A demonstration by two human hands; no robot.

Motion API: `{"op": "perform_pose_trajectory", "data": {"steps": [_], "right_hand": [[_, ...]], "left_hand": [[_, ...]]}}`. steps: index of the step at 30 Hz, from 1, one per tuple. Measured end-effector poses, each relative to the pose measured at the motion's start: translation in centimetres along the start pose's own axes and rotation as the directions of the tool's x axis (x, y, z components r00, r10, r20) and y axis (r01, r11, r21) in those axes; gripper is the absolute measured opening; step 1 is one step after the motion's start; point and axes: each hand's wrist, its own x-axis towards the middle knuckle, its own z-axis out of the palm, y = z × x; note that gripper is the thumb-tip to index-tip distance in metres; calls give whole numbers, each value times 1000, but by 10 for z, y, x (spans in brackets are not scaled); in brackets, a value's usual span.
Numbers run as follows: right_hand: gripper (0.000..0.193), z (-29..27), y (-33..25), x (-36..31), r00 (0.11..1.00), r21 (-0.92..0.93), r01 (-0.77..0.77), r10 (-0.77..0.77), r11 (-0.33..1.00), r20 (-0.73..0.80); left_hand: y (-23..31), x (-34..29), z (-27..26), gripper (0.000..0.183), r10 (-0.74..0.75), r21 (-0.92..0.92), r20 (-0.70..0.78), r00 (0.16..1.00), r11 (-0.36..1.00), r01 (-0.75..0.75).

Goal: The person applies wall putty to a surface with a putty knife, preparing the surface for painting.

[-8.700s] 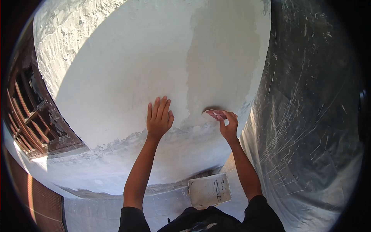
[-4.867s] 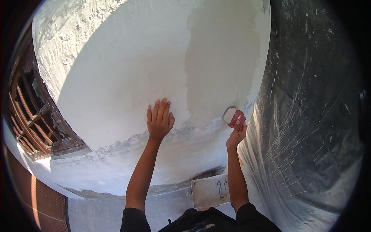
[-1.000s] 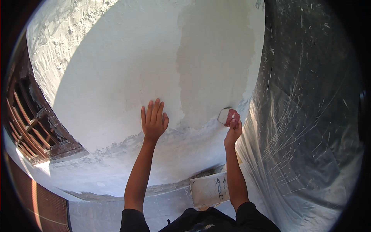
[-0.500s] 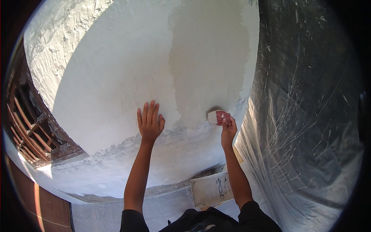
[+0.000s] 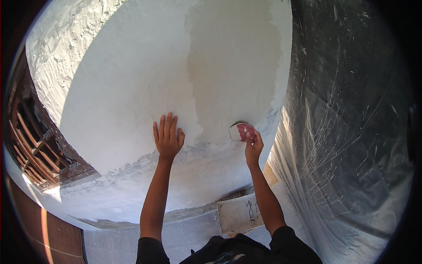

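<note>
My left hand (image 5: 168, 143) lies flat against the pale plastered wall (image 5: 132, 101), fingers stretched upward and thumb apart. To its right, my right hand (image 5: 253, 152) grips a flat scraper (image 5: 242, 131) with a dark red grip and a pale, shiny blade. The thumb presses on the near face of the red part. The blade lies at the wall, its left end by the lower end of a darker, damp-looking patch (image 5: 235, 75). The fingers behind the scraper are partly hidden.
A barred brown wooden window (image 5: 41, 145) is set at the left. Plaster-splashed plastic sheeting (image 5: 343, 132) hangs on the right. Below, near my right forearm, is a whitish rectangular tray (image 5: 235, 215). Rough, sunlit plaster (image 5: 66, 48) covers the upper left.
My right hand has shifted slightly left and up along the wall with the scraper, whose blade has tilted. My left hand stays flat, a touch further left in the picture.
</note>
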Motion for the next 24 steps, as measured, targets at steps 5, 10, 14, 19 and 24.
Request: {"op": "perform_pose_trajectory", "data": {"steps": [5, 10, 14, 19, 24], "right_hand": [[22, -2, -7, -15, 998, 90, 62, -61, 994, -15], [25, 4, 20, -24, 928, -184, 294, -234, 938, 290], [23, -1, 3, 0, 986, 279, -28, 73, 960, -151], [20, -6, -10, -12, 999, 244, -25, 30, 970, -14], [24, 9, 15, -28, 927, -100, 248, -206, 964, 313]], "left_hand": [[1, -1, 1, 40, 10, 6, -8, 1000, 1000, -10], [1, 0, 0, 39, -1, 5, 2, 1000, 1000, 1], [0, 0, -2, 40, 9, 12, -2, 1000, 1000, -9], [3, 0, 2, 40, 7, 5, -9, 1000, 1000, -7], [-2, -2, 1, 40, 5, 5, 1, 1000, 1000, -5]]}}
